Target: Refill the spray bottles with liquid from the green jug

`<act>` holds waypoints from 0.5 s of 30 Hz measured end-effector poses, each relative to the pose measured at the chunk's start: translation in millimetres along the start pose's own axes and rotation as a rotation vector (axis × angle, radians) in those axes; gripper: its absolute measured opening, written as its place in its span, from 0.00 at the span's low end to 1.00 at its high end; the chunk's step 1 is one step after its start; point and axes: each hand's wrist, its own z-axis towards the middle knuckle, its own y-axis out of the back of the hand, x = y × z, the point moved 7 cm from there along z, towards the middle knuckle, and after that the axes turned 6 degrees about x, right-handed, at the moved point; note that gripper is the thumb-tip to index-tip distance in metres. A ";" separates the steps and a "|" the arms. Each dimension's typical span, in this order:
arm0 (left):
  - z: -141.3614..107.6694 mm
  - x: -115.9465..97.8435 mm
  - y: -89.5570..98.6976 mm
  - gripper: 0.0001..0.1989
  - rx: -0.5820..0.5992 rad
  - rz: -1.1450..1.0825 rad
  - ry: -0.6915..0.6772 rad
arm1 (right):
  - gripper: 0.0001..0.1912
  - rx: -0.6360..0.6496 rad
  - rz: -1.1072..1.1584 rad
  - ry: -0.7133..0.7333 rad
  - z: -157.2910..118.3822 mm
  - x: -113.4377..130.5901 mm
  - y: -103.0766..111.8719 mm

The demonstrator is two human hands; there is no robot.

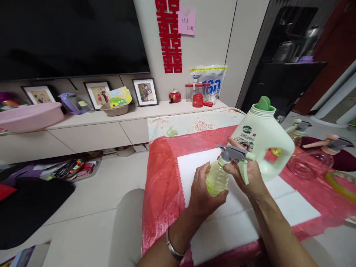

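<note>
My left hand (204, 191) is wrapped round the ribbed body of a small spray bottle (218, 178) that holds yellowish liquid. At the bottle's neck, my right hand (247, 170) grips the grey and pale green spray head (232, 154) with thumb and fingers. The bottle is tilted slightly above a white sheet (236, 226). Just beyond my right hand stands a large pale green detergent jug (264, 137), with a green cap or scoop (263, 103) resting in its open mouth. Whether the spray head is fully screwed on, I cannot tell.
Red plastic film (161, 185) covers the low table. At right are a clear pink spray bottle (314, 161), another small spray bottle (297, 133) and a yellow tape roll (340, 183). A pale green piece (171, 131) lies on the floral cloth (194, 120). Red-lidded jars (189, 92) stand behind.
</note>
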 end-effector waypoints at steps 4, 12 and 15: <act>-0.8 0.8 -1.8 0.44 0.028 -0.036 0.021 | 0.44 -0.001 0.034 0.037 0.0 8.3 -1.8; -2.0 5.2 -3.6 0.44 0.057 -0.023 0.045 | 0.27 -0.137 0.100 0.210 -0.6 49.8 1.9; -1.7 6.7 -3.6 0.43 0.056 0.003 0.056 | 0.23 -0.249 0.103 0.288 -7.3 66.8 13.0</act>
